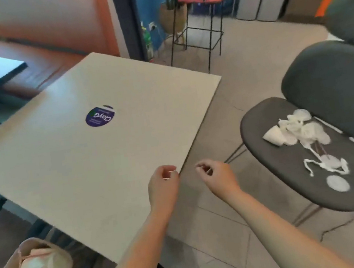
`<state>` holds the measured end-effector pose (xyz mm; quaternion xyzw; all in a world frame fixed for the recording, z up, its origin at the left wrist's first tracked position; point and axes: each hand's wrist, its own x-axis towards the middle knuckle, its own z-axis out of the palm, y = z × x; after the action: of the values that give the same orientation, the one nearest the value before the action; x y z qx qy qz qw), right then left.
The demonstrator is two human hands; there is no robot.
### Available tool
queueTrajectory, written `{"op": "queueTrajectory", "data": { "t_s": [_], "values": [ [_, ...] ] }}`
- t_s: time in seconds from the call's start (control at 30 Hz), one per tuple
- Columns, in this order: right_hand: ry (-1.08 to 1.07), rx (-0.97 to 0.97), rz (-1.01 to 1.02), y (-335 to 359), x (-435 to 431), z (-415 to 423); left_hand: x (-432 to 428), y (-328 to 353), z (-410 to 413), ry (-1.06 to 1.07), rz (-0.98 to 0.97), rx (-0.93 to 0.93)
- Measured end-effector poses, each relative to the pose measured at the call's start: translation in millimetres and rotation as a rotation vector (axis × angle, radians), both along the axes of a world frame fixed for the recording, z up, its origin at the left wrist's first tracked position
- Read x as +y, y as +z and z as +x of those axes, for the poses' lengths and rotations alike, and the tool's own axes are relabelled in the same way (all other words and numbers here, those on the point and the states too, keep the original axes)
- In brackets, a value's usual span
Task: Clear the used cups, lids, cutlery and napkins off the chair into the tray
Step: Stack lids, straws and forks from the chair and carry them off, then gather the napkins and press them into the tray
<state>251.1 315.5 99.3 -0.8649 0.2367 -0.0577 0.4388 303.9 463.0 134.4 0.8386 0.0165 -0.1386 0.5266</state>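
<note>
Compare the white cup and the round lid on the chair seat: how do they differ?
The cup lies tipped on its side at the far end of the litter; the round lid lies flat at the near end. The cup sits against the crumpled napkins; the lid lies alone on bare seat. The cup is a tapered body; the lid is a thin disc. Both are white, both lie on the grey chair, and neither hand touches them.

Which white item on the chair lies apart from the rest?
The flat round lid at the seat's near end; the others lie tangled together farther back.
</note>
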Motion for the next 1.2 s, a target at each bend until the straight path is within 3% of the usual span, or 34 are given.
{"op": "queueTrajectory", "data": {
  "t_s": [0.17,0.43,0.73,1.07,1.2],
  "values": [
    [-0.219,0.026,-0.022,-0.4,-133.1,-82.6,-137.8,-15.4,-51.4,-0.225,-0.041,0.057],
    [-0.492,0.118,0.052,-37.1,-285.9,-160.8,-291.8,-46.5,-91.6,-0.421,-0.04,0.347],
    [-0.54,0.438,0.065,-80.9,-425.9,-167.8,-444.3,-120.4,-47.6,-0.515,0.089,0.514],
    [-0.566,0.606,0.08,-121.8,-539.8,-148.8,-542.0,-190.7,-42.6,-0.471,0.266,0.606],
    [-0.497,0.659,0.029,-165.3,-586.0,-133.1,-581.7,-230.7,-70.8,-0.601,0.401,0.487]
  ]
}}
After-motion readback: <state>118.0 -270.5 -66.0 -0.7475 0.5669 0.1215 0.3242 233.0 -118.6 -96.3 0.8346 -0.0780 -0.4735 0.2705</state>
